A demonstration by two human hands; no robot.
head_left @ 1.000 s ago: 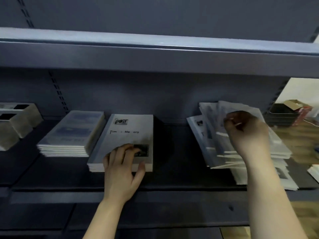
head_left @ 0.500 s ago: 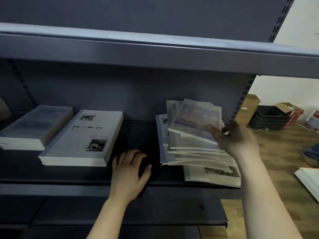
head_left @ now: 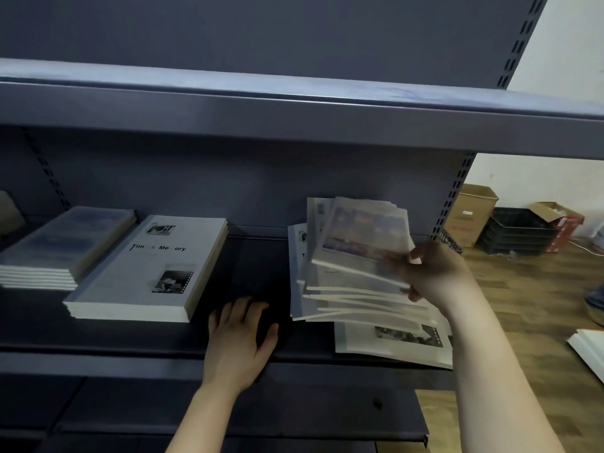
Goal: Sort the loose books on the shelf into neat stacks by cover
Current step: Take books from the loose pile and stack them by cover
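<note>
Right hand (head_left: 431, 273) gripping right edge of picture-cover book (head_left: 362, 237), fingers curling round it; book tilting up over messy pile (head_left: 359, 299) at right end of shelf (head_left: 98, 335). Left hand (head_left: 238, 338) lying flat on shelf, fingers loosely apart, holding nothing, sitting between pile and white stack (head_left: 147, 266). White stack lying squared at centre-left; blue-cover stack (head_left: 62, 243) lying just beside it, further left. Cardboard box (head_left: 470, 214) and black crates (head_left: 519, 230) standing on floor beyond shelf.

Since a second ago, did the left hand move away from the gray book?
Yes. The left hand was lying on the gray Time Memory stack; now it rests on the bare shelf just right of that stack, not touching it.
</note>
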